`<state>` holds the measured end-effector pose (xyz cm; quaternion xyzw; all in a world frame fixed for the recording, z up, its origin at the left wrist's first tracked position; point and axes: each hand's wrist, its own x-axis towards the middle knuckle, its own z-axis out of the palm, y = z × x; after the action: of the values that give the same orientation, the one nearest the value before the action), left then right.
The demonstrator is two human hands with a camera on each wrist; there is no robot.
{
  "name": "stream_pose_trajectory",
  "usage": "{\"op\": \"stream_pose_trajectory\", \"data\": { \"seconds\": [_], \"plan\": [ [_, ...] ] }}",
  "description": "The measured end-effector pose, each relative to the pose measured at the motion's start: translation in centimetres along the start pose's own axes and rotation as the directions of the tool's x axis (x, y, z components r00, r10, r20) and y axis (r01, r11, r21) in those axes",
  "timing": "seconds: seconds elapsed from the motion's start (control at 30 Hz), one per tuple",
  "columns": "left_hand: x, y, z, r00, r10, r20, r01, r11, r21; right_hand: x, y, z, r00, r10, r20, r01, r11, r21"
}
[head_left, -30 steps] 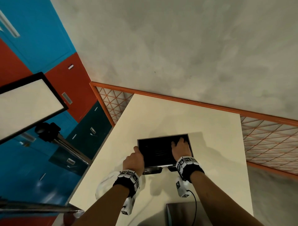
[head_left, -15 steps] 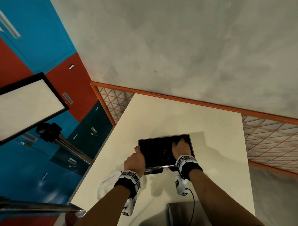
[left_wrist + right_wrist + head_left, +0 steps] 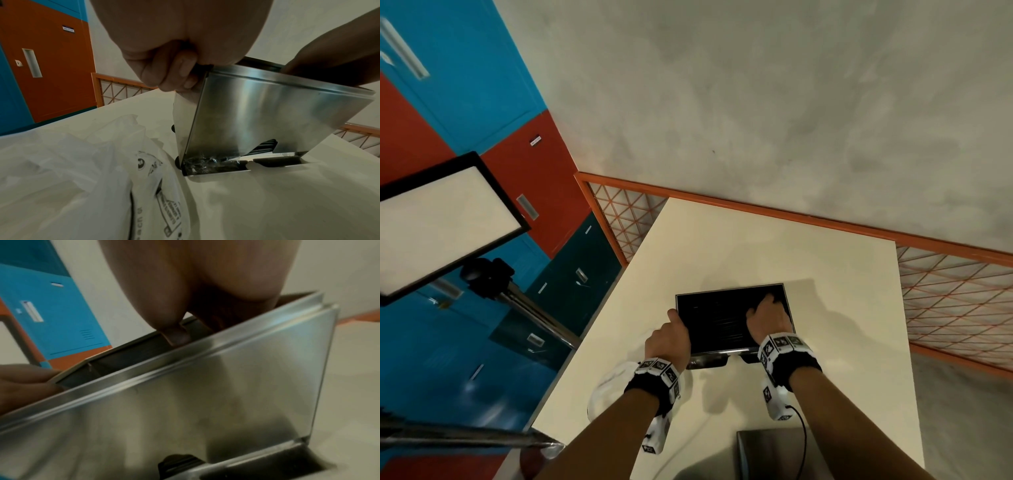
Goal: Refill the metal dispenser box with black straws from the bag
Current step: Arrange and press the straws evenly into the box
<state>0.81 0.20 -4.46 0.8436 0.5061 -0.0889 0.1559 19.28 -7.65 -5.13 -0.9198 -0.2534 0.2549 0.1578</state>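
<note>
The metal dispenser box (image 3: 732, 351) stands open-topped on the table, filled with black straws (image 3: 715, 318). My left hand (image 3: 671, 330) grips its top left edge, fingers curled over the rim (image 3: 174, 73). My right hand (image 3: 767, 313) reaches down into the right side of the box and rests on the straws; its fingertips are hidden inside, with only the thumb (image 3: 176, 335) showing at the rim. Straw ends (image 3: 265, 146) show at the box's lower slot. The white plastic bag (image 3: 609, 387) lies crumpled at the table's left edge, under my left wrist.
A flat metal lid (image 3: 767, 452) lies near the table's front edge. The cream table (image 3: 756, 246) is bordered by an orange mesh rail (image 3: 945, 294) behind and to the right. A light panel on a stand (image 3: 441, 222) stands to the left.
My right hand has shifted slightly on the straws inside the box. The left hand keeps its hold on the box's left edge.
</note>
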Motion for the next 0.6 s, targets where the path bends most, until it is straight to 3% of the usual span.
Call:
{"op": "stream_pose_trajectory", "data": {
  "seconds": [0.4,0.6],
  "plan": [
    [0.6,-0.1,0.0,1.000,0.006,-0.008,-0.006,0.999,-0.033,-0.8,0.8,-0.1,0.999,0.013,0.051,-0.009,0.997,-0.075],
    [0.0,-0.2,0.2,1.000,0.008,-0.011,-0.009,0.999,-0.036,0.2,0.2,-0.3,0.980,0.154,0.126,-0.155,0.988,-0.005]
  ]
}}
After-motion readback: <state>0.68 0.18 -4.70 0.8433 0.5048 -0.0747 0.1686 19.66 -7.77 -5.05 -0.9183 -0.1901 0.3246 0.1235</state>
